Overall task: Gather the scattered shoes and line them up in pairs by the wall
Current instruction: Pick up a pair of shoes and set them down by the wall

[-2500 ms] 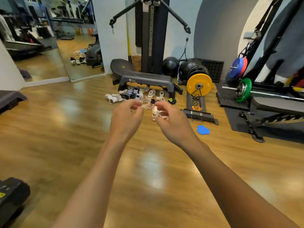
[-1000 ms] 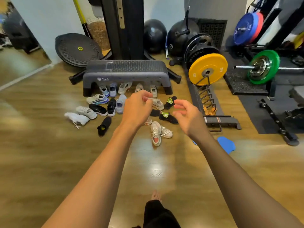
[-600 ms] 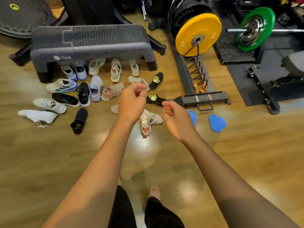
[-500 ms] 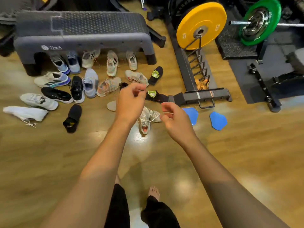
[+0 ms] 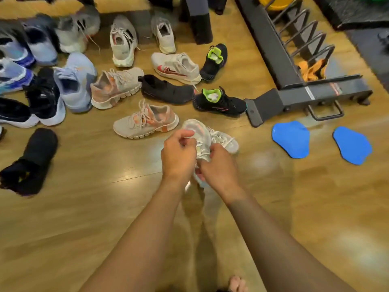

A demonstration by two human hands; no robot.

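Note:
Many shoes lie scattered on the wooden floor. Both my hands are down on a pair of white sneakers [image 5: 201, 134] in the middle of the view. My left hand [image 5: 179, 153] closes around the nearer white sneaker's side, and my right hand [image 5: 217, 165] closes on it from the right; the second white sneaker [image 5: 226, 141] lies just behind. A beige-and-orange sneaker [image 5: 146, 120] lies to the left, its mate [image 5: 115, 87] further back. Two black shoes with green lining [image 5: 219, 102] [image 5: 214, 60] and a black sock shoe [image 5: 166, 90] lie behind.
A grey step bench's leg [image 5: 199, 22] stands at the back, with more shoes under it. A black weight-plate rack [image 5: 294, 66] runs along the right. Two blue pads [image 5: 291, 141] [image 5: 352, 145] lie on the floor at right. A black shoe [image 5: 31, 163] lies at left.
I have walked up and bent down to the shoe pile. Both hands dropped from the air onto the white sneakers and closed on the nearer one.

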